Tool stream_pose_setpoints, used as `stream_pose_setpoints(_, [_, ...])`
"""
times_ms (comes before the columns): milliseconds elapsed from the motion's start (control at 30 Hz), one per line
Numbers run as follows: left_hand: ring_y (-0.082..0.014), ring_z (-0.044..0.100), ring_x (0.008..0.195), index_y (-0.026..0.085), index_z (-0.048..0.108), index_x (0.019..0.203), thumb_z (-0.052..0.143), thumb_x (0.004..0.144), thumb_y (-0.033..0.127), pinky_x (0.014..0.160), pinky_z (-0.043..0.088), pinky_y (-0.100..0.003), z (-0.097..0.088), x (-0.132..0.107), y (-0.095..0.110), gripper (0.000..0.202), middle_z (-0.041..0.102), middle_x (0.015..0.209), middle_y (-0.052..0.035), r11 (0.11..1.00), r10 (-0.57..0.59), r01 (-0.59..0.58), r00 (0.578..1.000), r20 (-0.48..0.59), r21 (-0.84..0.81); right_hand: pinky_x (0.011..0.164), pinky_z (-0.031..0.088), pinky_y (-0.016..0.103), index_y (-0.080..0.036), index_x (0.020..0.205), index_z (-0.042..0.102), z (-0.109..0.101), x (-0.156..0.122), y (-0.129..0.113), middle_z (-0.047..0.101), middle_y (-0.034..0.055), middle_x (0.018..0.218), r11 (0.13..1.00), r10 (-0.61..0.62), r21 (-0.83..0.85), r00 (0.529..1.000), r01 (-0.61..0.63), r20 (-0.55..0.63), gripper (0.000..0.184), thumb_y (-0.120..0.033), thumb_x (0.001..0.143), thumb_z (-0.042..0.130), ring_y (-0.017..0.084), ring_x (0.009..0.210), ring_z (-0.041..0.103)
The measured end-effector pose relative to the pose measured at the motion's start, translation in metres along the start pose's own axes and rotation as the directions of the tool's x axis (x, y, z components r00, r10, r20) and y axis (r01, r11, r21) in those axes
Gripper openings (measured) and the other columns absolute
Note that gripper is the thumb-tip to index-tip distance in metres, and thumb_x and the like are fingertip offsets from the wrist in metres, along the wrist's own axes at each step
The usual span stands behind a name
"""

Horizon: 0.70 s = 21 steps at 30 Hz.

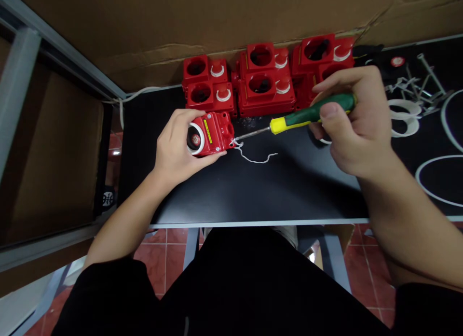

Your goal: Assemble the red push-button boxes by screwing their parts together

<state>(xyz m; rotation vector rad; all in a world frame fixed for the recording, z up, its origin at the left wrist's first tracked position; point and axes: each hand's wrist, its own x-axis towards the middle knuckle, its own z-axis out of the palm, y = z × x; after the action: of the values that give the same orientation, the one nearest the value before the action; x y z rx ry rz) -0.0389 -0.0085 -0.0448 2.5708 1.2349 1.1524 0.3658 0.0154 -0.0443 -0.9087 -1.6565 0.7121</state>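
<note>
My left hand (pixel 176 145) grips a red housing (pixel 216 128) from its left side, just above the black tabletop. A white ring surrounds a dark round opening on the housing, and a yellow label strip runs beside it. In my right hand (pixel 356 119) is a screwdriver (pixel 314 114) with a green and yellow handle, its shaft pointing left. The screwdriver's tip meets the housing's right end, where a white string (pixel 255 161) is looped; the string's tail trails right. Whether the tip presses on the string or the housing itself, I cannot tell.
Several red housings (pixel 265 80) stand stacked along the cardboard wall (pixel 231 17) behind. At the right lie white rings (pixel 405 116), metal rods (pixel 428 80) and larger thin hoops (pixel 439 181). A grey metal frame (pixel 25 61) rises at the left, near a white cable (pixel 121 109).
</note>
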Motion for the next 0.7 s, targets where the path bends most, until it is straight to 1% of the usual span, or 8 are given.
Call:
stream_pose_setpoints(67, [-0.0441,0.088,0.134,0.042,0.059,0.172,0.105,0.105,0.08,0.109,0.077,-0.079,0.002,-0.001,-0.003,0.09,0.086,0.152,-0.0105,1.0,0.001,-0.001,1.0,0.001,-0.025,0.056,0.048,0.036,-0.043,0.151,0.081,0.002,0.001,-0.004,0.075,0.0006,0.108,0.996,-0.084,0.015,0.996,0.084,0.03,0.048,-0.079,0.121,0.085,0.016,0.06,0.054])
stream_pose_setpoints(100, [-0.0449,0.088,0.135,0.041,0.059,0.173,0.105,0.104,0.08,0.109,0.077,-0.08,0.003,-0.002,-0.005,0.091,0.085,0.152,-0.0109,0.999,0.004,-0.004,1.0,0.0,-0.042,0.055,0.051,0.036,-0.045,0.153,0.08,0.002,0.001,-0.007,0.076,0.0006,0.109,0.995,-0.1,0.031,0.994,0.098,0.051,0.044,-0.076,0.122,0.085,0.017,0.062,0.058])
stream_pose_setpoints(200, [-0.0461,0.088,0.133,0.041,0.061,0.172,0.107,0.1,0.082,0.108,0.078,-0.082,0.006,-0.002,-0.008,0.095,0.086,0.152,-0.0113,0.997,0.012,-0.013,1.0,-0.019,-0.071,0.064,0.067,0.041,-0.05,0.153,0.08,0.0,0.002,-0.017,0.081,0.0027,0.123,0.999,-0.029,0.045,0.994,0.024,0.102,0.045,-0.078,0.119,0.086,0.022,0.079,0.072])
stream_pose_setpoints(300, [-0.0442,0.088,0.129,0.041,0.063,0.171,0.11,0.099,0.08,0.103,0.08,-0.078,0.005,0.0,-0.006,0.094,0.087,0.149,-0.0104,0.998,0.035,-0.037,0.999,-0.04,-0.056,0.072,0.073,0.046,-0.052,0.155,0.081,-0.005,0.004,-0.022,0.083,0.004,0.13,0.999,-0.002,0.04,0.992,-0.003,0.123,0.051,-0.081,0.114,0.09,0.026,0.087,0.078])
stream_pose_setpoints(433, [-0.0434,0.089,0.126,0.039,0.063,0.17,0.108,0.102,0.078,0.101,0.081,-0.078,0.002,0.003,0.0,0.091,0.088,0.147,-0.0111,0.998,0.056,-0.057,0.997,-0.044,-0.024,0.08,0.073,0.05,-0.047,0.151,0.087,-0.009,0.007,-0.024,0.087,0.005,0.129,0.999,-0.048,0.023,0.983,0.045,0.178,0.043,-0.067,0.114,0.097,0.027,0.095,0.083])
stream_pose_setpoints(533, [-0.0427,0.09,0.125,0.038,0.062,0.169,0.105,0.106,0.076,0.1,0.081,-0.078,0.001,0.004,0.002,0.086,0.088,0.147,-0.0111,0.998,0.064,-0.063,0.997,-0.043,0.014,0.078,0.073,0.047,-0.047,0.151,0.088,-0.008,0.005,-0.027,0.09,0.0046,0.134,0.999,-0.023,0.03,0.979,0.017,0.201,0.045,-0.072,0.114,0.096,0.028,0.096,0.085])
stream_pose_setpoints(633, [-0.0429,0.092,0.123,0.039,0.065,0.166,0.104,0.104,0.082,0.097,0.083,-0.073,0.002,0.005,0.002,0.085,0.09,0.143,-0.0109,0.998,0.057,-0.055,0.996,-0.07,0.036,0.067,0.066,0.042,-0.049,0.155,0.086,-0.007,0.001,-0.029,0.091,0.0031,0.133,0.999,0.02,-0.034,0.989,-0.015,0.15,0.046,-0.08,0.12,0.085,0.023,0.08,0.081])
stream_pose_setpoints(700, [-0.0427,0.093,0.121,0.04,0.066,0.165,0.105,0.102,0.085,0.095,0.084,-0.07,0.002,0.005,0.002,0.086,0.091,0.141,-0.0113,0.997,0.063,-0.06,0.995,-0.083,0.037,0.064,0.061,0.04,-0.045,0.151,0.087,-0.007,0.0,-0.03,0.09,0.0023,0.12,0.986,0.061,-0.161,0.992,-0.042,0.113,0.043,-0.078,0.124,0.079,0.019,0.067,0.075])
